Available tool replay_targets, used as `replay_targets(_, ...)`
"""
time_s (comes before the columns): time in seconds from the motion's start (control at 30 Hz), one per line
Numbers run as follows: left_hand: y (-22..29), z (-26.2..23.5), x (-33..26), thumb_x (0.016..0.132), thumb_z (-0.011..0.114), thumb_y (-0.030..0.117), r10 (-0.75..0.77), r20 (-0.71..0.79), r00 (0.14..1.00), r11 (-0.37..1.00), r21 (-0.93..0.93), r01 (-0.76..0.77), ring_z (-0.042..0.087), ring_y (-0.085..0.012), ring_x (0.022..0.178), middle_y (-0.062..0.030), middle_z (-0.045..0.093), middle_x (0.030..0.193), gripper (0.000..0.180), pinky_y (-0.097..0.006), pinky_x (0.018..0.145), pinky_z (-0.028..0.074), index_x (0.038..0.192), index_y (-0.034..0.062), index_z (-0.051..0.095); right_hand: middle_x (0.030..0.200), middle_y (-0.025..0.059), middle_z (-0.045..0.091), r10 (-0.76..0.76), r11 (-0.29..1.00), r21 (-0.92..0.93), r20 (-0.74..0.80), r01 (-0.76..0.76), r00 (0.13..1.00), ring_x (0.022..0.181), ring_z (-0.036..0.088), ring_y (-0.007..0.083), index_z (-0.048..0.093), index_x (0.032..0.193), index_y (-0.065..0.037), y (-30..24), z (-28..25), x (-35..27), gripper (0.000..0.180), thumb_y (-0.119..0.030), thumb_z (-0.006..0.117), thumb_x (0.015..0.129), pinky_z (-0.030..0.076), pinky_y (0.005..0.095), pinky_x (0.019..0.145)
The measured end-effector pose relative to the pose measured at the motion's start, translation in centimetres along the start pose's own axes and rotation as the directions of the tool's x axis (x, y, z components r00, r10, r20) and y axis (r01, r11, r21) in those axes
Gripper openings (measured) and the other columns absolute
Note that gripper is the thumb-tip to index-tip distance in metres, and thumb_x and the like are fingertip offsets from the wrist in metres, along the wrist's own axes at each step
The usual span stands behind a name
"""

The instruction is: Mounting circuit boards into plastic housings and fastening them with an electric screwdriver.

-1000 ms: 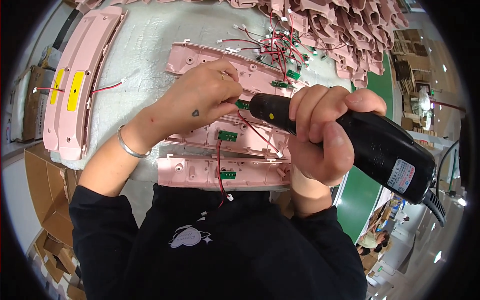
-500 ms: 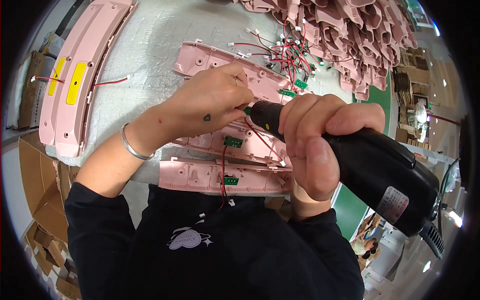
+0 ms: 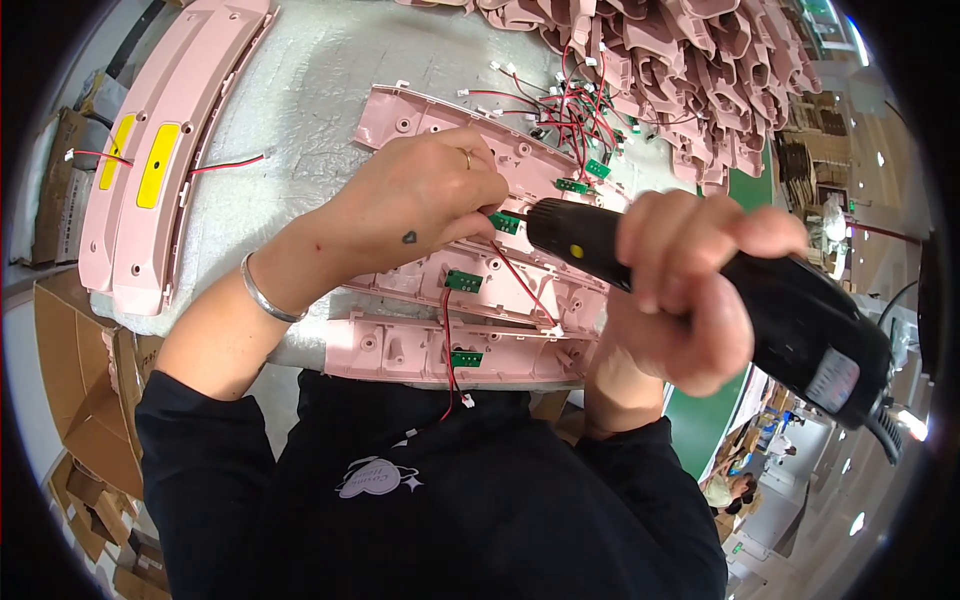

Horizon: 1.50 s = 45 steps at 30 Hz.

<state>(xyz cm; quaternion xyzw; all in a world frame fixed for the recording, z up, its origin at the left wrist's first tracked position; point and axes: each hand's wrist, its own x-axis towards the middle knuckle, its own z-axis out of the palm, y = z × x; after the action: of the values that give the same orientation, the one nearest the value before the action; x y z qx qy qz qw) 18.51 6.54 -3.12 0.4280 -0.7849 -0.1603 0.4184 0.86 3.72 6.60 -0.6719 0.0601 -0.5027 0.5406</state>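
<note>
My right hand (image 3: 685,280) is wrapped round a black corded electric screwdriver (image 3: 805,325). Its thin bit points left, its end close to the fingertips of my left hand (image 3: 425,190). Those fingers are pinched together over a pink plastic housing; what they hold, if anything, is hidden. Just beside them a small green circuit board (image 3: 507,223) sits in the housing, with a red-and-black wire (image 3: 525,280) running toward me. Nearer me, two more boards, one (image 3: 463,281) and another (image 3: 466,358), lie in pink housings (image 3: 400,345). A farther housing (image 3: 430,120) also lies there.
Two pink covers (image 3: 205,100) with yellow labels lie at the left. Beyond my hands is a tangle of wired circuit boards (image 3: 580,110). Pink parts (image 3: 690,70) are heaped at the far right. Cardboard boxes (image 3: 75,360) stand left of the table.
My right hand has drawn the electric screwdriver back to the right, uncovering its bit and more of the circuit board. My left hand has stayed nearly in place, still pinched.
</note>
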Motion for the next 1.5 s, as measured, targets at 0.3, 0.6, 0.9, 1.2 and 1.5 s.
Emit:
replay_targets(0.3, 1.8, -0.6, -0.3, 0.069, 0.076, 0.014, 0.029, -0.243, 0.970, 0.995, -0.081, -0.050, 0.062, -0.0226, 0.074, -0.0047, 0.063, 0.078, 0.031, -0.031, 0.059, 0.050, 0.096, 0.0078, 0.064, 0.063, -0.0046, 0.050, -0.074, 0.992, 0.100, 0.014, 0.072, 0.997, 0.053, 0.049, 0.0061, 0.050, 0.108, -0.007, -3.5, 0.1, 0.3, 0.032, -0.013, 0.056, 0.077, 0.039, 0.0227, 0.057)
replay_targets(0.6, 2.6, -0.6, -0.1, 0.068, 0.076, 0.008, 0.183, -0.304, 0.935, 0.977, -0.053, -0.209, 0.063, -0.0188, 0.075, -0.0029, 0.062, 0.072, 0.034, -0.028, 0.059, 0.052, 0.099, 0.0058, 0.063, 0.059, -0.0056, 0.050, -0.111, 0.978, 0.173, -0.046, 0.118, 0.993, 0.050, 0.048, 0.0058, 0.049, 0.099, -0.007, -4.1, 0.7, 0.3, 0.029, -0.011, 0.058, 0.073, 0.039, 0.0216, 0.055)
replay_targets(0.9, 2.7, -0.1, -0.5, 0.069, 0.076, 0.003, 0.252, -0.282, 0.926, 0.964, -0.006, -0.265, 0.065, -0.0224, 0.076, -0.0102, 0.066, 0.084, 0.035, -0.030, 0.064, 0.055, 0.103, 0.0028, 0.065, 0.058, -0.0058, 0.049, -0.086, 0.988, 0.128, -0.001, 0.086, 0.996, 0.048, 0.047, 0.0060, 0.048, 0.099, -0.007, -4.2, 0.7, 0.5, 0.028, -0.011, 0.057, 0.072, 0.039, 0.0201, 0.052)
replay_targets(1.2, 3.1, -0.6, 0.1, 0.073, 0.072, 0.017, 0.205, -0.091, 0.975, 0.979, -0.004, -0.206, 0.062, -0.0296, 0.098, -0.0096, 0.064, 0.110, 0.048, -0.038, 0.082, 0.052, 0.119, 0.0065, 0.061, 0.061, -0.0044, 0.048, -0.083, 0.997, 0.001, 0.081, 0.084, 0.993, 0.049, 0.046, 0.0072, 0.048, 0.108, -0.008, -2.7, 0.6, -0.4, 0.030, -0.012, 0.053, 0.079, 0.036, 0.0218, 0.050)
replay_targets(1.5, 0.1, -2.1, -0.2, 0.087, 0.060, 0.028, -0.098, -0.099, 0.990, 0.960, 0.254, 0.121, 0.036, -0.0356, 0.133, -0.0122, 0.050, 0.137, 0.045, -0.052, 0.110, 0.025, 0.127, 0.0081, 0.055, 0.066, 0.0047, 0.051, -0.006, 0.999, 0.048, -0.037, 0.008, 0.999, 0.052, 0.048, 0.0159, 0.040, 0.109, -0.008, 0.3, -0.1, -1.8, 0.035, -0.001, 0.060, 0.081, 0.044, 0.0327, 0.053)
